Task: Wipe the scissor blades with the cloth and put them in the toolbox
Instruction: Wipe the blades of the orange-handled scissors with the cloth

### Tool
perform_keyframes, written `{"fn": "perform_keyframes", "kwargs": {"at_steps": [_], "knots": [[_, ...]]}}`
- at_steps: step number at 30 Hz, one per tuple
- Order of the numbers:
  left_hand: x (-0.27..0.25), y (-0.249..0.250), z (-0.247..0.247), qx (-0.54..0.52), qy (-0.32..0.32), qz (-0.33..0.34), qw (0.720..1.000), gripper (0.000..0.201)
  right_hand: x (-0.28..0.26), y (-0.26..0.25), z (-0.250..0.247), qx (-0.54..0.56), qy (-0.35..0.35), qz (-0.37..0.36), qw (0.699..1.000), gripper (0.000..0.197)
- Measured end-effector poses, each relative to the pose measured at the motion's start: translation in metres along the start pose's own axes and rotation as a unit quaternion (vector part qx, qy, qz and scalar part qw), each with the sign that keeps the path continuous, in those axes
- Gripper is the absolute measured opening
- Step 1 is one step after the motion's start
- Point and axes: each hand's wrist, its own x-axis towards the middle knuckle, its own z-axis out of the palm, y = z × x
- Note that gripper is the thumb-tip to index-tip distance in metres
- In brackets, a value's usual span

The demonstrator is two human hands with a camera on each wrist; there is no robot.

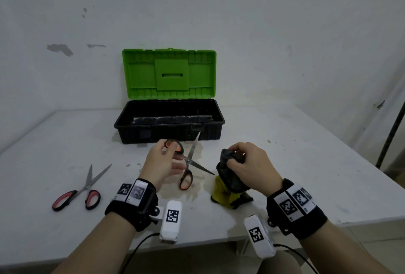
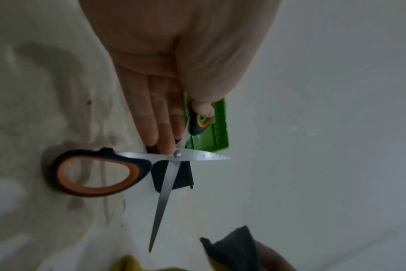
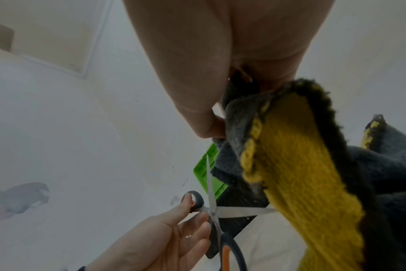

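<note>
My left hand (image 1: 175, 155) holds the orange-and-black scissors (image 1: 188, 162) just above the table, blades spread wide. Its thumb and forefinger pinch the upper handle loop; the other fingers lie against the pivot (image 2: 177, 154). One blade points up toward the toolbox, the other points right, its tip at the edge of the cloth. My right hand (image 1: 236, 157) grips the bunched grey-and-yellow cloth (image 1: 230, 184), whose lower end rests on the table. The black toolbox (image 1: 168, 120) stands open behind, green lid (image 1: 168, 74) upright. In the right wrist view the cloth (image 3: 290, 165) hides the blade tip.
A second pair of scissors (image 1: 81, 188), red-and-black handles, lies with blades spread at the left of the white table (image 1: 306, 164). A stained patch marks the table under my hands. The wall stands close behind the toolbox. The table's front edge runs just below my wrists.
</note>
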Motion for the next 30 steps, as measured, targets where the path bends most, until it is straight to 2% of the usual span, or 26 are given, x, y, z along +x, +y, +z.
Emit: {"fn": "perform_keyframes", "kwargs": {"at_steps": [3,9,14,21,25,30], "knots": [[0.003,0.0,-0.003,0.049,-0.001,0.061,0.997,0.015,0.002,0.001,0.001,0.003,0.007,0.001,1.0,0.022],[-0.002,-0.023,0.0,0.13,-0.02,0.067,0.989,0.015,0.0,0.002,0.001,0.011,0.004,0.005,1.0,0.02],[-0.006,-0.024,0.007,0.182,-0.002,0.098,0.978,0.018,-0.001,0.005,-0.001,0.017,0.009,0.005,1.0,0.018],[-0.003,-0.02,0.009,0.179,-0.01,0.093,0.979,0.02,-0.001,0.005,-0.003,0.028,0.01,-0.008,1.0,0.018],[0.0,-0.02,0.005,0.143,-0.006,0.078,0.987,0.021,-0.003,0.003,-0.004,0.039,0.01,-0.022,0.999,0.02],[0.004,-0.019,0.003,0.113,0.036,0.073,0.99,0.022,-0.007,-0.001,-0.003,0.035,0.001,-0.059,0.998,0.021]]}}
